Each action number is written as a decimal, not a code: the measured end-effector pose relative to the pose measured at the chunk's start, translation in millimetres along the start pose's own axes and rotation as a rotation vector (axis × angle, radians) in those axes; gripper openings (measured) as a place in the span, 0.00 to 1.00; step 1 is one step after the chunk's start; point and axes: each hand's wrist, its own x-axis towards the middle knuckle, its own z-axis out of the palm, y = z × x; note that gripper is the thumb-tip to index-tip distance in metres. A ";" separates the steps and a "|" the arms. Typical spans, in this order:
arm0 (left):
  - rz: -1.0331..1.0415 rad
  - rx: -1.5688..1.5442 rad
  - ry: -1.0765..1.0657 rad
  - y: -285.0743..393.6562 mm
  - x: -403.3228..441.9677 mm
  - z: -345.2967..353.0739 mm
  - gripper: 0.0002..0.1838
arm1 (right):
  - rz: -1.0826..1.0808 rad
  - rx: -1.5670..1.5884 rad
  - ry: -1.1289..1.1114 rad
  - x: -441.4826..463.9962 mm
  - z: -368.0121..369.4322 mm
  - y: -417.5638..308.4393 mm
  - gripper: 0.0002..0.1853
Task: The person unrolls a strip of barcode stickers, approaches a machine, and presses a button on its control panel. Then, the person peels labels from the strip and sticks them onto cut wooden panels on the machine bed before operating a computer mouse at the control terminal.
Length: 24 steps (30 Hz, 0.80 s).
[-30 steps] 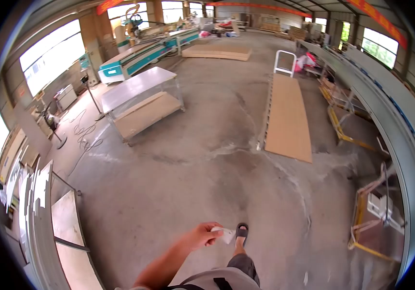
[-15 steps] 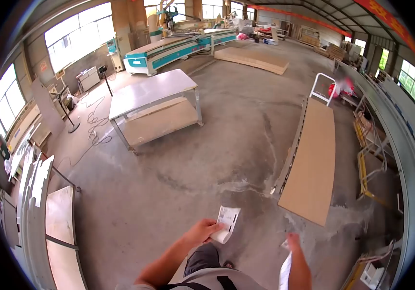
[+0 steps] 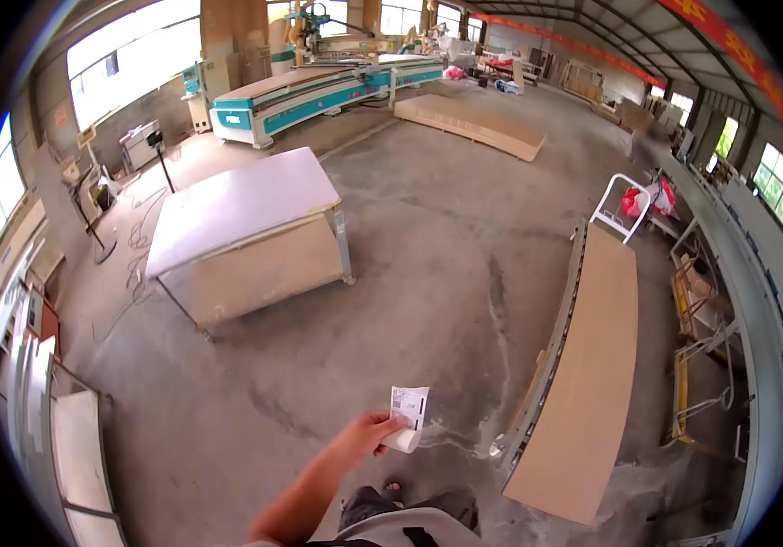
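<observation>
In front of me my left hand (image 3: 369,438) is closed on a curled strip of printed labels (image 3: 410,406). White paper with dark print faces up, and its lower end bends round under my thumb. To the right of this hand, apart from it, a long brown board (image 3: 574,383) lies on a low wheeled cart (image 3: 521,444) with a white push handle (image 3: 627,199). My right hand is out of view.
A metal-framed table (image 3: 246,201) with a pale top stands on the left. Stacked boards (image 3: 473,126) lie farther ahead, beside a teal and white machine (image 3: 309,105). A long grey conveyor-like bench (image 3: 738,255) runs along the right. Cables (image 3: 141,228) trail across the floor.
My view has moved forward, bringing the cart and table nearer. My right hand, with a white sheet hanging by its forearm, has gone out of view. My left hand keeps the label strip.
</observation>
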 end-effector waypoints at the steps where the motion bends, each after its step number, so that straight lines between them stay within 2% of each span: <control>1: -0.014 0.020 0.000 21.2 25.7 -7.7 0.17 | 0.027 0.026 -0.017 6.6 -18.0 -31.9 0.16; 4: -0.029 -0.138 -0.044 67.3 122.7 -30.0 0.14 | 0.049 0.080 -0.025 62.4 -78.2 -115.6 0.15; 8: 0.015 -0.182 -0.006 109.6 259.7 -55.2 0.13 | 0.058 0.096 -0.037 161.7 -156.8 -202.2 0.14; 11: 0.025 -0.305 0.051 167.0 347.8 -73.5 0.12 | 0.042 0.031 -0.047 250.7 -231.0 -265.0 0.14; 13: 0.133 -0.528 0.131 225.1 403.2 -93.3 0.12 | -0.018 -0.086 -0.053 321.4 -293.1 -303.5 0.14; 15: 0.236 -0.527 0.146 291.3 460.2 -134.5 0.12 | -0.276 -0.446 -0.017 415.6 -372.1 -346.4 0.13; 17: 0.408 -0.597 0.280 349.9 498.1 -170.0 0.10 | -0.608 -0.846 0.172 521.6 -466.9 -414.7 0.13; 18: 0.466 -0.643 0.279 382.1 514.8 -183.5 0.07 | -0.395 -0.800 0.023 555.1 -544.5 -488.1 0.19; 19: 0.512 -0.674 0.310 398.2 536.0 -197.7 0.06 | -0.327 -0.484 0.253 589.1 -597.3 -548.3 0.18; 20: 0.530 -0.702 0.230 406.5 562.1 -212.5 0.07 | -0.335 -0.132 0.484 620.5 -651.6 -611.2 0.18; 21: 0.552 -0.727 0.148 406.4 576.0 -224.5 0.09 | -0.299 0.162 0.436 593.5 -706.6 -695.7 0.17; 23: 0.401 -0.780 0.210 431.9 640.1 -231.5 0.13 | -0.455 0.403 0.462 635.1 -786.5 -814.2 0.15; 24: 0.404 -0.777 0.205 448.7 675.7 -235.6 0.15 | -0.515 0.486 0.452 663.1 -810.6 -863.7 0.13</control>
